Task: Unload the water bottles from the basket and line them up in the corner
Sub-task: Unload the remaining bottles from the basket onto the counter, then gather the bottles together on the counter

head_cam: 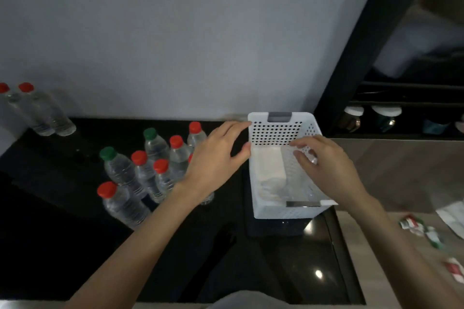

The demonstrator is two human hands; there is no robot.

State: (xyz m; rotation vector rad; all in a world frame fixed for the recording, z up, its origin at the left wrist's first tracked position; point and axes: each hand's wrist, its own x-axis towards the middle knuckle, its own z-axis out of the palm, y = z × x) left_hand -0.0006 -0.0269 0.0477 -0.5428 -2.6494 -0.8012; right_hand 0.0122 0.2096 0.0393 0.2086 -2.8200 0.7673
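Observation:
A white perforated basket (281, 212) stands on the black counter (62, 183), close to the wall. Inside it lie clear water bottles (270, 192), one with a pale label. My left hand (216, 155) rests against the basket's left wall with its fingers spread, holding nothing. My right hand (329, 165) hovers over the basket's right side, fingers bent down into it and nothing clearly gripped. Several upright bottles (148, 173) with red and green caps stand bunched left of the basket. Two red-capped bottles (37, 110) stand in the far left corner.
A grey wall (175, 45) backs the counter. To the right, a dark shelf unit holds white-lidded jars (354, 118). A beige surface (376, 170) at the right carries red-and-green sachets (411, 223) and white paper (452, 216).

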